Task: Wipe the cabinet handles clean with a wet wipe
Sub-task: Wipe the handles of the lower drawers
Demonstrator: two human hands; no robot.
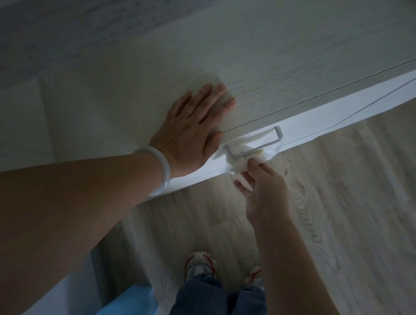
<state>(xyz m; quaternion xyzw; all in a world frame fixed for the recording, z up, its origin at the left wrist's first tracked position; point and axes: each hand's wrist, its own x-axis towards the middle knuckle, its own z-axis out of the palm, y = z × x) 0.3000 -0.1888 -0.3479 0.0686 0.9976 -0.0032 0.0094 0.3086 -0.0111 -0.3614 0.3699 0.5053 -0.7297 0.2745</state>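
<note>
cabinet top [161, 57]: matt pale woodgrain | handle [254, 143]: smooth, perhaps metal | wipe [239, 164]: white soft cloth

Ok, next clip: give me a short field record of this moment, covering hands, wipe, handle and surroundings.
left hand: flat, fingers straight, pressing on the cabinet top
right hand: pinches the wet wipe
wet wipe: white, bunched around the handle's near end
cabinet handle: pale bar handle on the white cabinet front, far end bare
left wrist: pale bangle
floor: light wood-look planks
</note>
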